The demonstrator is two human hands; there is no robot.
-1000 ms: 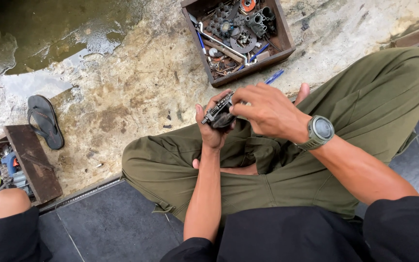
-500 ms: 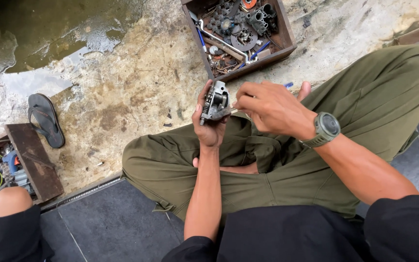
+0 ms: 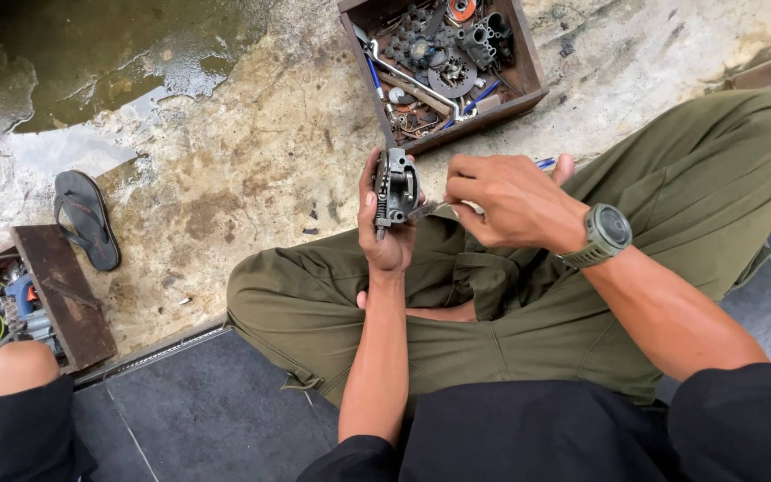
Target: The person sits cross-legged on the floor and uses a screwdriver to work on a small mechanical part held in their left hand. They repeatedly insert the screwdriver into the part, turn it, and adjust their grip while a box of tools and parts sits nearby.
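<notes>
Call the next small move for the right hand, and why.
Probably a small turn or push of the thin metal tool: the right hand pinches it with its tip at the dark metal part, which the left hand grips upright above the lap.

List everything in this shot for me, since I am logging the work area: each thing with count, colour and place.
small dark grey metal machine part: one, held upright above the lap
thin silver metal tool: one, its tip at the part
brown wooden box of metal parts: one, on the stained concrete ahead; holds gears, wrenches, blue-handled tools
dark rubber sandal: one, on the concrete at left
rusty brown tray of parts: one, far left edge, with a grey disc and wires
puddle of greenish water: one, top left
another person's bare knee: one, lower left
olive green trousers: one pair, legs crossed
grey-green wristwatch: one, on the right wrist
left hand: grips the part
right hand: pinches the tool
</notes>
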